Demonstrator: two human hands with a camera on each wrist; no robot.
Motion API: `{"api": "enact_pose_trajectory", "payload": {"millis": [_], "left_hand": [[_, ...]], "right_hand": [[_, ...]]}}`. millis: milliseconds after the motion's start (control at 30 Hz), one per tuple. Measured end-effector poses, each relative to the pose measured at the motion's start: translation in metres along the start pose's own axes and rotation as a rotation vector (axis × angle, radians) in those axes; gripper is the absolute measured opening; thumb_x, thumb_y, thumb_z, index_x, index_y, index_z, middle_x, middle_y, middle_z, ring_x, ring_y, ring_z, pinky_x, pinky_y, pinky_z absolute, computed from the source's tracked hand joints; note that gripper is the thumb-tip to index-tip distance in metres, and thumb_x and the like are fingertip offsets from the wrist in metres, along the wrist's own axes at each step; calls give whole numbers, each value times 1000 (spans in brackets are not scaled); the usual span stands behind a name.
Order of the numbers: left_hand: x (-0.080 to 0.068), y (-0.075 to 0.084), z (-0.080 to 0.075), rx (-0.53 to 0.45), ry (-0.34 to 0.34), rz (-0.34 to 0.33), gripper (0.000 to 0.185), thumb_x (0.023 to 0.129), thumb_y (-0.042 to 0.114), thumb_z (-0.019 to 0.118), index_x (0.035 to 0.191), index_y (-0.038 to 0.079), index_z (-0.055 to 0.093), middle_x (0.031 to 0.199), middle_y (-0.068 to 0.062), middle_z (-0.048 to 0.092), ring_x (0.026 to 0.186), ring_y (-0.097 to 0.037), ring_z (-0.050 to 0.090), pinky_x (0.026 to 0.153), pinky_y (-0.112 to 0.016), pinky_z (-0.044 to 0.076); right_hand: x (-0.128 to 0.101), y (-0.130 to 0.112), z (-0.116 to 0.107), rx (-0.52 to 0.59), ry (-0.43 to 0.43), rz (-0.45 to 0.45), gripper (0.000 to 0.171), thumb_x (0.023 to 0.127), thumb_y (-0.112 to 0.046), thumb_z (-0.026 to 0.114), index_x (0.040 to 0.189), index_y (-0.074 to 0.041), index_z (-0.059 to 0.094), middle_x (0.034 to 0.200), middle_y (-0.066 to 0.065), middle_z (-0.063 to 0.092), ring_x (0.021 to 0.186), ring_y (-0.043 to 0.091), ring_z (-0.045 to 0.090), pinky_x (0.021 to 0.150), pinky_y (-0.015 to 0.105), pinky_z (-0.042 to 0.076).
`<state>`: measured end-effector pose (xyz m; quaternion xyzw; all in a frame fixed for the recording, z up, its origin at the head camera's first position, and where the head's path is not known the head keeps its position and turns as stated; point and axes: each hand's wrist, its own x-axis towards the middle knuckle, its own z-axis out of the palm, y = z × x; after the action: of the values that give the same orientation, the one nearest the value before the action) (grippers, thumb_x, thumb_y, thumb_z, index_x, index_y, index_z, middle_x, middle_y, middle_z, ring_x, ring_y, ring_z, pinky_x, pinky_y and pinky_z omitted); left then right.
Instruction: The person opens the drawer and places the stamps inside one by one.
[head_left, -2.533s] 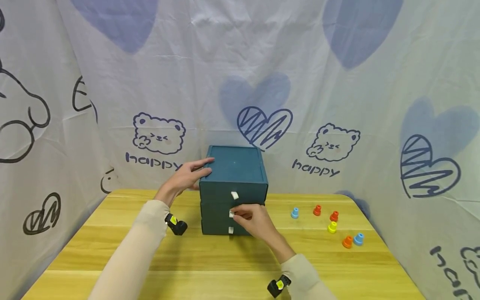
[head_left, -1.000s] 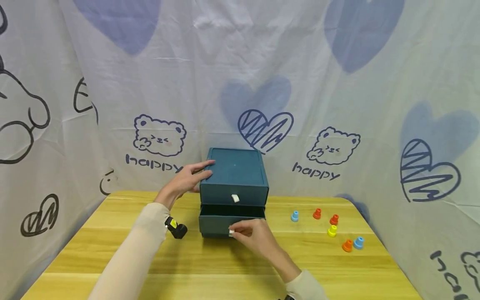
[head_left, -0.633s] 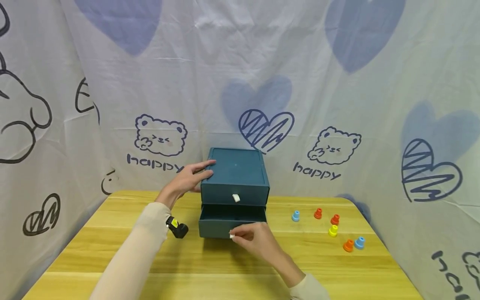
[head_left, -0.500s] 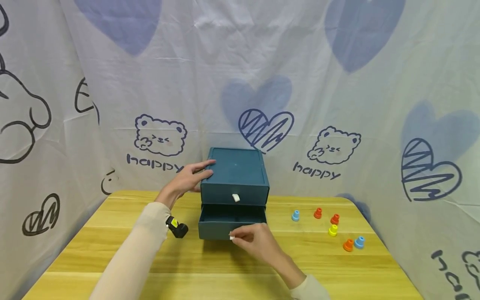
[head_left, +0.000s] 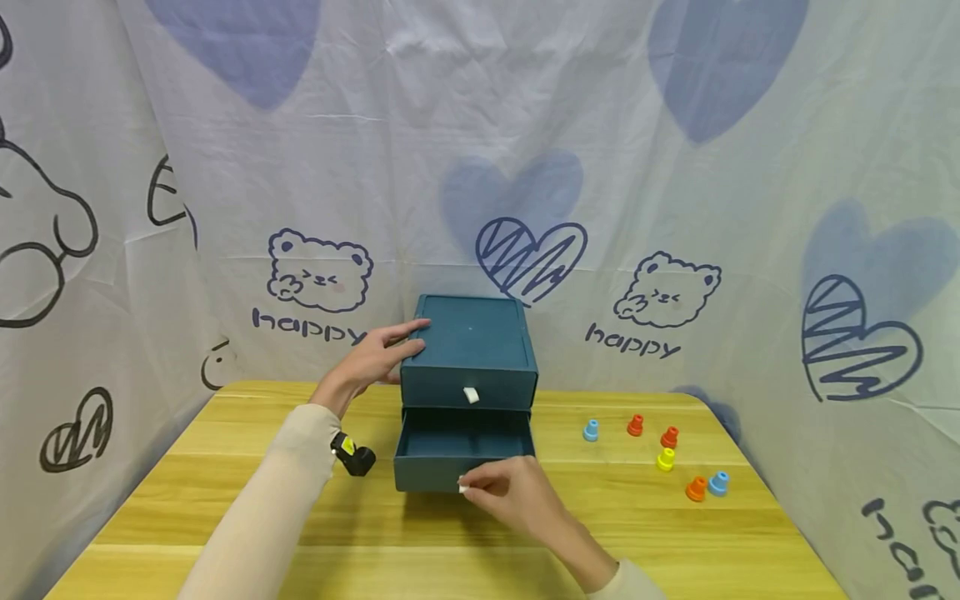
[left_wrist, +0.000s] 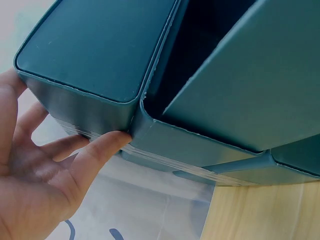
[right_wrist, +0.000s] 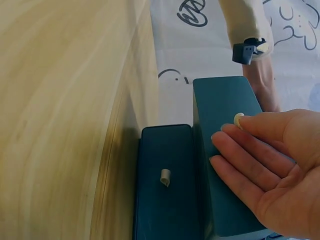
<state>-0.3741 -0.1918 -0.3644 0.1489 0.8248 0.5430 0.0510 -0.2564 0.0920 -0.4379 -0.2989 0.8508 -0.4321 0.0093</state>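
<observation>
Farther out than in the earlier frames, the middle drawer (head_left: 423, 475) is sliding forward from the teal cabinet (head_left: 480, 329), and the right hand (head_left: 517, 497) is coming toward the viewer along with it, while the left hand (head_left: 367, 360) is staying where it was. That right hand is pinching the drawer's white tab (right_wrist: 239, 120) between thumb and index finger, its remaining fingers extending loosely toward the drawer front. Spread wide and closing round nothing, the left hand is resting against the cabinet's left edge, with fingertips lying on the top; its lower fingers seem to be touching the side, though the head view is partly hiding them.

Above the opening, the top drawer (head_left: 435, 387) is sitting closed, its own pale tab (head_left: 471, 395) projecting from the front. Below, the bottom drawer (right_wrist: 167, 212) is also sitting closed, its curled tab (right_wrist: 165, 177) showing in the right wrist view.

On the wooden counter (head_left: 360, 542), to the right of the cabinet, six small stepped pieces are standing: a blue piece (head_left: 591, 431) nearest the cabinet, two red pieces (head_left: 635, 426) farther along, a yellow piece (head_left: 665, 459) just in front of one red, and an orange piece (head_left: 696, 489) standing beside another blue piece (head_left: 718, 483)
</observation>
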Motion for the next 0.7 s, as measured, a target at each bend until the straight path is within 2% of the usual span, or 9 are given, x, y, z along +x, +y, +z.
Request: {"api": "enact_pose_trajectory", "payload": {"millis": [300, 700], "left_hand": [[0, 1, -1, 12, 0, 9, 59, 106, 43, 57, 160, 27, 40, 173, -12, 23, 151, -41, 36, 108, -60, 52], [0, 2, -1, 19, -5, 31, 56, 106, 40, 58, 157, 22, 44, 172, -16, 23, 148, -47, 40, 105, -64, 52]], "right_hand": [[-9, -6, -1, 15, -19, -8, 10, 93, -13, 77, 100, -11, 84, 97, 5, 82, 80, 3, 74, 71, 13, 58], [-18, -6, 0, 39, -32, -30, 10, 92, -11, 77, 100, -8, 83, 96, 8, 82, 78, 3, 75, 70, 13, 59]]}}
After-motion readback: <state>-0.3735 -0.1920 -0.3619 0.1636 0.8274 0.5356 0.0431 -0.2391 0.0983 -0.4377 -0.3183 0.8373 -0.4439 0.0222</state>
